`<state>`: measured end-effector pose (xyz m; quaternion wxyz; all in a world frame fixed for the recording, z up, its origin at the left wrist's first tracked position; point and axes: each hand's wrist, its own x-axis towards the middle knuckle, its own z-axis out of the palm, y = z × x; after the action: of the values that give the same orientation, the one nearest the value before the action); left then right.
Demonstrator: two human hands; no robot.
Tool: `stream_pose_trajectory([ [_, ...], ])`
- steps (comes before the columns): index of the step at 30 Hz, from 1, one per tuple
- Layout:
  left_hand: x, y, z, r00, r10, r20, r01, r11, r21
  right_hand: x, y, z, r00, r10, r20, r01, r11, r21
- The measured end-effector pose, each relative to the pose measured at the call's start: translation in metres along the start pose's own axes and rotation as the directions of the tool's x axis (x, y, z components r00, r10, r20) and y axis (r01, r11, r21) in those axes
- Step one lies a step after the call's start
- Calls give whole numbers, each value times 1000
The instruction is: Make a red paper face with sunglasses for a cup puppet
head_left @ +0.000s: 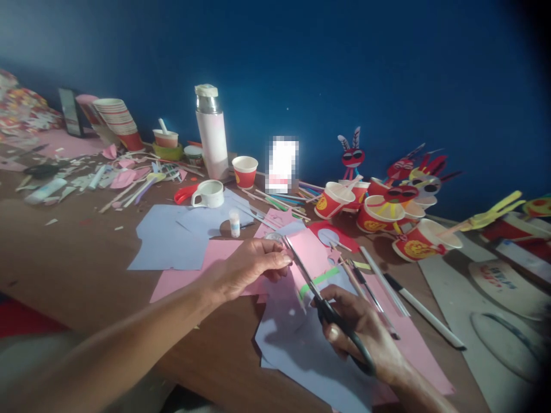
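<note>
Black-handled scissors (326,310) are in my right hand (364,327), its fingers closed about the handles. The blades point up and away, with their tips close to my left hand (258,265). Thumb and fingers of that left hand are pinched together; what lies between them is too small to make out. Beneath both hands are sheets of pink paper (316,248) and lavender paper (301,350). A green paper strip (329,278) lies behind the scissor blades. Just beyond the left hand stands a small white-capped bottle (234,223).
A white mug (209,195), a tall flask (212,143) and a red paper cup (245,172) stand further back. Decorated paper cups (381,215) line the right. A pen (368,284) and a white marker (424,310) lie right of my hands. Paper scraps (129,175) cover the left.
</note>
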<state>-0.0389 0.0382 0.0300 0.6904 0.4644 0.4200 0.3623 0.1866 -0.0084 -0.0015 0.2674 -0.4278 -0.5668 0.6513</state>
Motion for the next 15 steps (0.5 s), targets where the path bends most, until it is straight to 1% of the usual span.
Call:
stream_pose_trajectory([
  [5,-2,1,3,998,9,-58,-12,999,-50,0,0,0,1000,-8,5,8,1000,-21],
  [10,-2,4,5,995,42,-88,-41,999,14,0,-1,-1,1000,0,25,2,998,-58],
  [15,-3,8,6,993,37,-108,-32,998,52,2,-1,-3,999,-6,38,10,993,-114],
])
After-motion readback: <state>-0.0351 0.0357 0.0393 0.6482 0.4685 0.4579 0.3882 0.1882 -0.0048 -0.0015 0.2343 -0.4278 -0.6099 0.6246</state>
